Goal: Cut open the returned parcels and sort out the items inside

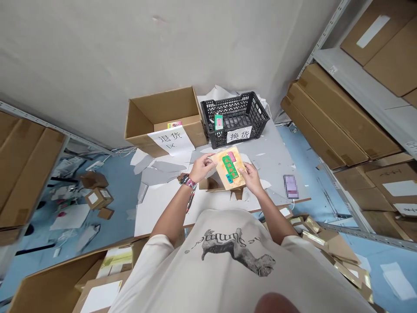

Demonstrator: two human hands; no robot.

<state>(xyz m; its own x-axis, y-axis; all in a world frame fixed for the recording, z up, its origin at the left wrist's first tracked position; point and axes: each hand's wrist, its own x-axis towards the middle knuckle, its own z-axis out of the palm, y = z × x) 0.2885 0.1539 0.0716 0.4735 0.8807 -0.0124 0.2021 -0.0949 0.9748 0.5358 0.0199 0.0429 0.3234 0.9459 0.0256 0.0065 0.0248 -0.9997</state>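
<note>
In front of my chest I hold a flat yellow booklet [230, 168] with a green panel, a pink patch and a small blue patch on its face. It is tilted, slightly above the table. My left hand [203, 168] pinches its left edge, and a patterned band circles that wrist. On the right edge, my right hand [250, 177] grips it between thumb and fingers. Beneath the booklet, partly hidden by it, lies a small open cardboard box [211, 184]. Pens [190, 201] lie beside my left wrist.
Behind stand a large open carton [140, 143] and a black plastic crate [219, 140], both with paper signs and small packages inside. A phone [291, 187] lies near the table's right edge. Shelves of boxes [345, 113] flank both sides. Cartons [339, 248] crowd the floor.
</note>
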